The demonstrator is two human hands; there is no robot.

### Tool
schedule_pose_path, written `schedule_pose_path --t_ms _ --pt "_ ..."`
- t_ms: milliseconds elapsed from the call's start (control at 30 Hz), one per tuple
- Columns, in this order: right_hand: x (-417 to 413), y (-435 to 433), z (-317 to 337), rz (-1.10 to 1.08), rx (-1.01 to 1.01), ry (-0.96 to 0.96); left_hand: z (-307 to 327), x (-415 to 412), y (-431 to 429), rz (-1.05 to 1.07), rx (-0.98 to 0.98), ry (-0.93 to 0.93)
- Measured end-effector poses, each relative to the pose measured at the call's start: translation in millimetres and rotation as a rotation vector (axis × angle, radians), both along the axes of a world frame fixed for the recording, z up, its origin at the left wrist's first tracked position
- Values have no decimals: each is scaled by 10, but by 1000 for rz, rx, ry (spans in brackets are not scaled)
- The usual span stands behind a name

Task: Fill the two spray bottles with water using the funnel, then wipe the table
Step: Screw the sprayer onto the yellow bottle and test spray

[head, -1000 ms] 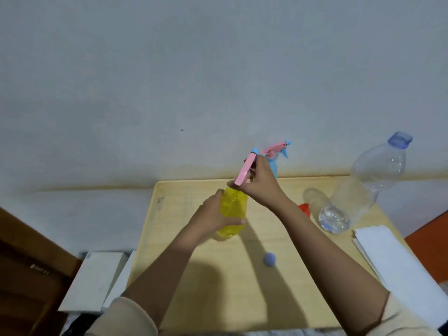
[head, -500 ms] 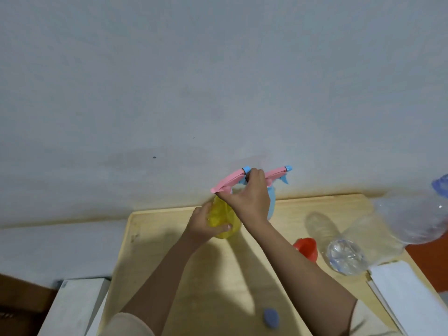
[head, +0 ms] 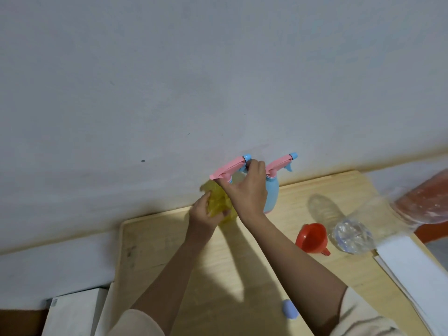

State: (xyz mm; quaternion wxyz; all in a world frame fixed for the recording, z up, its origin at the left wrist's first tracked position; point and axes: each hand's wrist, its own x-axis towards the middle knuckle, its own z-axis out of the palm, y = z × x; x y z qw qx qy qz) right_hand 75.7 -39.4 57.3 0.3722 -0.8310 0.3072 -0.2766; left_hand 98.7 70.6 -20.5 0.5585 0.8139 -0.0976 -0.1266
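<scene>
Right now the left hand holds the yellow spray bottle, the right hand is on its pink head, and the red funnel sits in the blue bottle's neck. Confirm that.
One part is wrong: the red funnel lies on the table, right of the blue bottle, as the head view shows. The left hand does hold the yellow spray bottle, and the right hand is on its pink head.

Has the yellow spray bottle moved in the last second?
Yes: the yellow spray bottle went back toward the table's far edge, beside the blue spray bottle.

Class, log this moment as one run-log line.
left hand: holds yellow bottle | right hand: grips its pink sprayer | blue bottle: behind, capped | funnel: unused, on table
</scene>
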Motion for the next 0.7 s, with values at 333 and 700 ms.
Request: schedule_pose_path --t_ms 333,700 --pt "-103 119 -40 53 95 -116 -96 1 24 -70 92 -20" --pt "-785 -133 176 84 153 -168 349 -665 22 37 -267 -73"
